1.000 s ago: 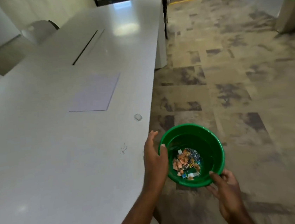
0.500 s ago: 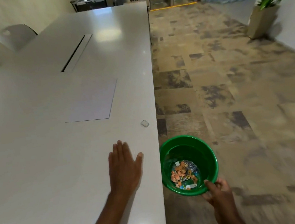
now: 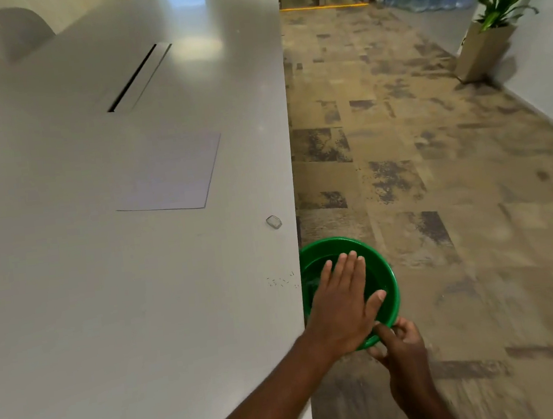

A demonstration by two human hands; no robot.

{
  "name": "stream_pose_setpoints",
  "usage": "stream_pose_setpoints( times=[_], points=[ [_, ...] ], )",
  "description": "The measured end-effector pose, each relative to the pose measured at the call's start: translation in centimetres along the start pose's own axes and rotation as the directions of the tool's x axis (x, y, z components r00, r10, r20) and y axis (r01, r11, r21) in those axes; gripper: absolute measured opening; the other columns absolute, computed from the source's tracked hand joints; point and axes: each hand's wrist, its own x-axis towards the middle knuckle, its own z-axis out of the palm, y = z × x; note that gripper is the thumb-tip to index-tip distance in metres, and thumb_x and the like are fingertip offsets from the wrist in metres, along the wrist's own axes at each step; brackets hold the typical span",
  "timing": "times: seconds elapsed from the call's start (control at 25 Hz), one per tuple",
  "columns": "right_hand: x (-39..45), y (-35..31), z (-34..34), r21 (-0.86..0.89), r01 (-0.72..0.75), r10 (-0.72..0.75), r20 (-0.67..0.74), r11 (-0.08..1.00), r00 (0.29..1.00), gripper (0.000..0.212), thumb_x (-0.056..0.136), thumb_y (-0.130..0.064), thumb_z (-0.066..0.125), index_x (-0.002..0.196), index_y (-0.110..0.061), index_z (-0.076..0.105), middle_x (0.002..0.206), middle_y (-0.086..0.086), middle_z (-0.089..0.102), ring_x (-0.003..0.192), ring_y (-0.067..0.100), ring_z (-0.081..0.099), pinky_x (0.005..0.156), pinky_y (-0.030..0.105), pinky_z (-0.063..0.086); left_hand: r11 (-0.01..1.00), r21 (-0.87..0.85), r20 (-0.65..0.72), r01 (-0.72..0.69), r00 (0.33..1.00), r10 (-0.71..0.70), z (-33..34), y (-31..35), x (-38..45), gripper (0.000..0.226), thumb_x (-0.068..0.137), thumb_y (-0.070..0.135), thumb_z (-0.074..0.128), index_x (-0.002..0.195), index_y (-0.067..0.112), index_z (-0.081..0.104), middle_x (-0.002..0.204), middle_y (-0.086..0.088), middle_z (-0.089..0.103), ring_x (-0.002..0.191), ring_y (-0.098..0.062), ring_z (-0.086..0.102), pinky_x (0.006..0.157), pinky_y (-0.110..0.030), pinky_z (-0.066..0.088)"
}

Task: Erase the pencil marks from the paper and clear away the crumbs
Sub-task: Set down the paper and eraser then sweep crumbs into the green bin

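— What do you see of the person's body on my feed?

— I see two forearms, both bare up to the lower edge of the picture, with no sleeve. The left hand (image 3: 343,308) and the right hand (image 3: 401,346) are bare. The fingernails are short and look plain.

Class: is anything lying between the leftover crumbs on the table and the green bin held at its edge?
Nothing visible. The crumbs lie on bare table right beside the green bin; the eraser sits farther back.
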Motion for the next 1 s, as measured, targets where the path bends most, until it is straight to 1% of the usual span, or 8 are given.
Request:
stream_pose_setpoints(
  times=[0.12, 0.24, 0.32, 0.4, 0.64, 0.76, 0.88, 1.0],
  points=[
    [-0.1, -0.4, -0.4, 0.001, 0.008, -0.008, 0.015, 1.000, 1.000, 0.025, 0.100, -0.005, 0.063, 0.124, -0.005, 0.056, 0.121, 0.016, 0.067, 0.095, 0.024, 0.071, 0.063, 0.034, 0.058, 0.993, -0.018, -0.154, 0.113, 0.981, -0.115, -2.0, -2.8, -1.4, 0.070, 0.104, 0.058, 0.016, 0.163, 0.021, 0.004, 0.170, 0.001, 0.000, 0.156, -0.013, -0.010, 0.127, -0.041, -0.008],
    [-0.3, -0.5, -0.6, -0.006, 0.004, -0.004, 0.038, 1.000, 0.999, 0.022, 0.100, -0.002, 0.062, 0.121, -0.007, 0.057, 0.116, 0.014, 0.068, 0.086, 0.021, 0.070, 0.063, 0.034, 0.058, 0.902, 0.130, -0.311, 0.413, 0.880, -0.358, -4.0, -9.6, -4.1, 0.078, 0.099, 0.060, 0.012, 0.161, 0.013, 0.017, 0.170, -0.010, 0.009, 0.157, -0.026, 0.002, 0.126, -0.044, -0.006],
    [-0.5, -0.6, -0.6, -0.006, -0.005, 0.006, 0.046, 1.000, 0.999, 0.018, 0.101, -0.003, 0.062, 0.116, -0.010, 0.057, 0.114, 0.013, 0.069, 0.084, 0.022, 0.070, 0.065, 0.036, 0.058, 0.836, 0.146, -0.270, 0.530, 0.834, -0.481, -4.5, -11.5, -5.4, 0.087, 0.096, 0.065, 0.006, 0.161, 0.007, 0.016, 0.169, -0.016, 0.010, 0.157, -0.030, 0.005, 0.127, -0.047, 0.002],
    [-0.6, -0.6, -0.6, -0.007, -0.005, 0.005, 0.049, 1.000, 0.999, 0.017, 0.101, -0.003, 0.062, 0.113, -0.014, 0.058, 0.112, 0.011, 0.069, 0.084, 0.022, 0.070, 0.065, 0.035, 0.057, 0.859, 0.144, -0.181, 0.492, 0.866, -0.466, -3.3, -9.6, -5.3, 0.090, 0.095, 0.069, -0.001, 0.161, 0.008, 0.007, 0.170, -0.014, 0.003, 0.157, -0.027, -0.001, 0.127, -0.043, 0.003],
    [0.1, -0.8, -0.8, -0.006, 0.023, -0.022, 0.045, 1.000, 0.999, 0.022, 0.102, -0.006, 0.062, 0.123, -0.006, 0.057, 0.118, 0.017, 0.071, 0.099, 0.027, 0.073, 0.064, 0.033, 0.058, 0.994, -0.074, 0.015, 0.076, 0.997, -0.075, -0.6, 0.3, -1.0, 0.072, 0.106, 0.058, 0.018, 0.162, 0.018, -0.001, 0.170, 0.000, -0.006, 0.155, -0.013, -0.014, 0.127, -0.044, 0.003],
    [0.3, -0.9, -1.4, 0.006, 0.023, -0.023, 0.036, 1.000, 0.999, 0.022, 0.101, -0.005, 0.062, 0.122, -0.006, 0.057, 0.121, 0.018, 0.070, 0.099, 0.027, 0.072, 0.067, 0.036, 0.059, 0.986, -0.105, -0.099, 0.127, 0.986, -0.137, -2.2, -1.2, -1.8, 0.069, 0.105, 0.057, 0.015, 0.162, 0.022, -0.001, 0.170, 0.003, -0.005, 0.155, -0.010, -0.014, 0.128, -0.040, -0.003],
    [0.2, -0.8, -1.9, -0.008, 0.012, -0.012, 0.027, 1.000, 1.000, 0.023, 0.101, -0.004, 0.062, 0.123, -0.006, 0.057, 0.120, 0.017, 0.070, 0.093, 0.025, 0.072, 0.066, 0.036, 0.058, 0.933, 0.047, -0.248, 0.356, 0.909, -0.335, -3.7, -7.7, -3.7, 0.078, 0.098, 0.062, 0.007, 0.162, 0.017, 0.008, 0.170, -0.004, 0.002, 0.157, -0.020, -0.004, 0.127, -0.041, -0.005],
    [0.4, -0.4, -2.2, -0.009, -0.020, 0.020, 0.006, 1.000, 1.000, 0.026, 0.100, -0.005, 0.064, 0.124, -0.007, 0.057, 0.123, 0.017, 0.069, 0.094, 0.027, 0.072, 0.066, 0.038, 0.059, 0.826, 0.139, -0.220, 0.546, 0.831, -0.512, -4.3, -10.4, -4.5, 0.087, 0.096, 0.067, 0.002, 0.162, 0.010, 0.010, 0.170, -0.014, 0.005, 0.157, -0.028, 0.000, 0.128, -0.046, 0.005]
  ],
)
